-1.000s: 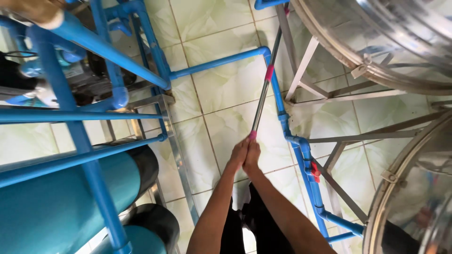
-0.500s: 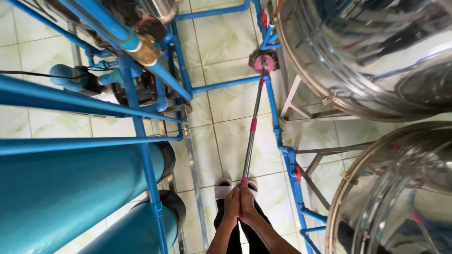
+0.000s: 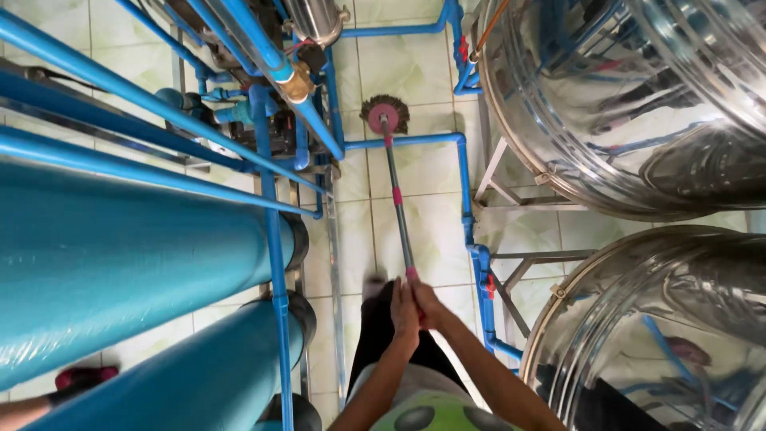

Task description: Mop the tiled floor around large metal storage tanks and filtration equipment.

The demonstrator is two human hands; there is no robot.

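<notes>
looking straight down, we see both hands wrapped around the near end of a mop handle (image 3: 396, 209). left hand (image 3: 403, 310) has its fingers curled shut on the shaft; right hand (image 3: 429, 303) sits just beside it, touching it, and is likewise closed on the shaft near the pink grip end. handle runs away from us across the pale tiled floor (image 3: 431, 231), slightly tilted to the left, with a pink collar midway. mop head (image 3: 384, 116), round, pink on top with a brownish fringe, rests on the tiles at the far end, just beyond a horizontal blue pipe (image 3: 415, 140) that the handle crosses. to the left we note large teal cylinders (image 3: 120, 255) and a frame of blue pipes. to the right stand two polished steel tanks (image 3: 630, 104) on metal stands. a foot in a pink sandal (image 3: 76, 377) shows at lower left, well apart from our hands.
</notes>
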